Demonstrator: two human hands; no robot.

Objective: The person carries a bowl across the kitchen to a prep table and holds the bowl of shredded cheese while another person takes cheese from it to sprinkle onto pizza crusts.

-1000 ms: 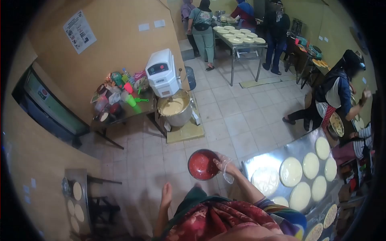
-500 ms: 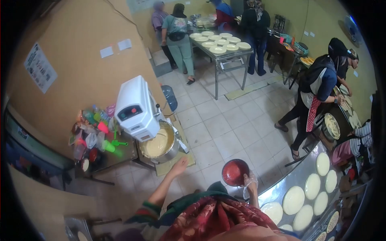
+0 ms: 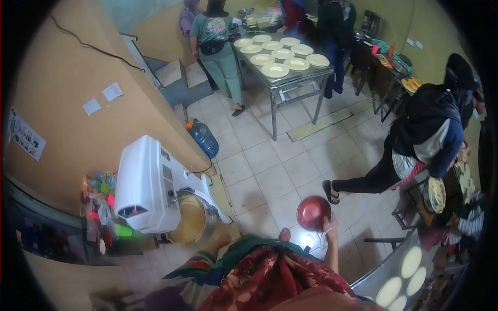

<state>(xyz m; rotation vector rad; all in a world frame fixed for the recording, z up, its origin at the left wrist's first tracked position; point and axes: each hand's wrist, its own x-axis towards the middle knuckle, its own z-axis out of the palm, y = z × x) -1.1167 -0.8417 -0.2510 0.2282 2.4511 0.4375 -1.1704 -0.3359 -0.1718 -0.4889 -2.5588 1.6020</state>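
Note:
My right hand (image 3: 330, 227), in a clear plastic glove, grips the rim of a red bowl (image 3: 314, 213) that is tilted so its inside shows. Low at the left, my left hand (image 3: 220, 242) is blurred beside the mixer's base, its fingers too smeared to read. Just beyond it stands a white stand mixer (image 3: 147, 184), whose metal bowl (image 3: 209, 224) contains pale yellow batter (image 3: 188, 220).
A metal table (image 3: 363, 282) with pale round discs is at my lower right. A person (image 3: 415, 129) strides at the right. Ahead, people stand around a table (image 3: 302, 79) of plates. A blue water jug (image 3: 203, 139) stands by the wall. Clutter lies left of the mixer.
The view has moved forward past the mixer, which now appears nearer and lower left. The red bowl has shifted right in view, still in my right hand. The person at the right appears closer.

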